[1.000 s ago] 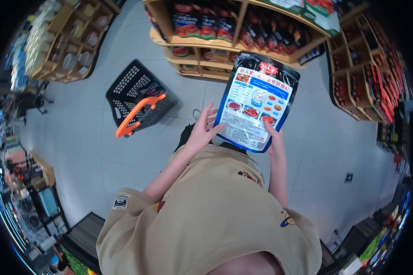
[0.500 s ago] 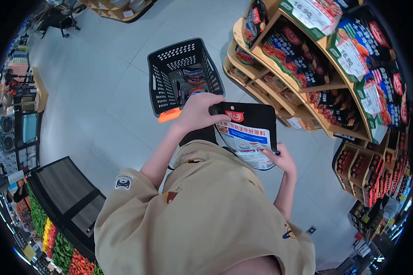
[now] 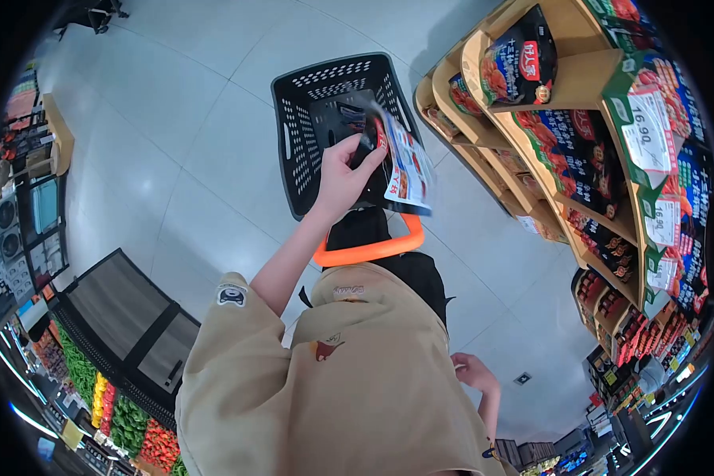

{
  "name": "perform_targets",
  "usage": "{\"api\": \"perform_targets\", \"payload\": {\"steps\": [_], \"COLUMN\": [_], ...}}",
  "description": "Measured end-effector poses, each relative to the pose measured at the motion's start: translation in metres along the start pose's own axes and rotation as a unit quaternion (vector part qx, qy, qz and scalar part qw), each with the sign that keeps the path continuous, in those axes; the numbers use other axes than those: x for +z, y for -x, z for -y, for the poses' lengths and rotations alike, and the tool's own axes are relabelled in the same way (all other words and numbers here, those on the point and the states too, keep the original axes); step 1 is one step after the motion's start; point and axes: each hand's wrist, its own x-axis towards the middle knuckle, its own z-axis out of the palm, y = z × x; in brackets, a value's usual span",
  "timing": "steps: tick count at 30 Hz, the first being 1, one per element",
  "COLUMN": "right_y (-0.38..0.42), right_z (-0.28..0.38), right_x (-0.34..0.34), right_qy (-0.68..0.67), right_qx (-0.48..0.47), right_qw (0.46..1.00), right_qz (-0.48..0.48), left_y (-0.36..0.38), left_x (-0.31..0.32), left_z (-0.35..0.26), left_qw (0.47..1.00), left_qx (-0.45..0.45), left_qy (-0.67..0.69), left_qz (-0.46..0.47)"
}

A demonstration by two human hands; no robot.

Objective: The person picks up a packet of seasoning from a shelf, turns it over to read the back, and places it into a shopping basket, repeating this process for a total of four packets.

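Note:
My left hand (image 3: 345, 176) pinches the corner of a black seasoning pouch (image 3: 409, 173) between thumb and fingers. The pouch hangs tilted over the near right side of a black shopping basket (image 3: 287, 151), its white printed back facing me and slightly blurred. Inside the basket lie some dark packets (image 3: 351, 117), partly covered by the pouch and my hand. Just in front of my body is the basket's orange handle (image 3: 369, 252). Low at my right side, my right hand (image 3: 476, 371) hangs with loosely bent fingers and no visible object in it.
To the right, a curved wooden shelf (image 3: 523, 139) holds several similar pouches and price tags (image 3: 649, 131). Behind it stand racks of red-packed goods (image 3: 635, 333). At lower left are a dark mesh-panelled stand (image 3: 123, 297) and vegetables (image 3: 127, 424). Grey tiles (image 3: 214, 182) cover the floor.
My right hand has let go of the pouch and dropped to my side. My left hand has carried the pouch up over the basket. The orange handle now shows fully.

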Motion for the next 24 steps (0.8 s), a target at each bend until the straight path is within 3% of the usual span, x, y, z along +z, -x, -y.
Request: {"api": "perform_targets", "payload": {"steps": [3,4,6,8,11,15,17,20,22,24], "right_y": [0.009,0.008,0.003,0.004,0.009,0.006,0.006,0.01,0.017,0.016], "right_z": [0.017,0.021,0.033,0.049,0.095,0.049,0.04,0.041,0.036,0.037], "right_x": [0.012,0.016,0.02,0.023,0.032,0.038,0.043,0.045,0.051,0.051], "right_qy": [-0.081,-0.04,-0.002,0.064,0.069,0.108,0.141,0.162,0.159,0.154], "right_qx": [0.009,0.021,0.038,0.043,0.093,0.029,-0.027,-0.027,0.003,0.045], "right_qw": [0.997,0.999,0.998,0.996,0.989,0.991,0.986,0.981,0.979,0.975], "right_qz": [-0.006,-0.029,-0.051,-0.042,-0.092,-0.066,-0.089,-0.107,-0.126,-0.153], "left_y": [-0.02,-0.03,-0.049,-0.074,-0.116,-0.161,-0.172,-0.18,-0.184,-0.189], "left_x": [-0.018,-0.022,-0.043,-0.064,-0.105,-0.14,-0.153,-0.166,-0.165,-0.157], "left_z": [0.031,0.043,0.062,0.087,0.133,0.19,0.218,0.264,0.283,0.292], "left_qw": [0.986,0.985,0.953,0.937,0.913,0.872,0.849,0.816,0.797,0.767], "left_qx": [0.056,0.08,0.082,0.096,0.045,0.065,0.017,-0.032,-0.054,-0.156], "left_qy": [-0.144,-0.122,-0.262,-0.296,-0.367,-0.452,-0.5,-0.552,-0.577,-0.608], "left_qz": [-0.067,-0.096,-0.131,-0.161,-0.173,-0.179,-0.171,-0.167,-0.169,-0.132]}}
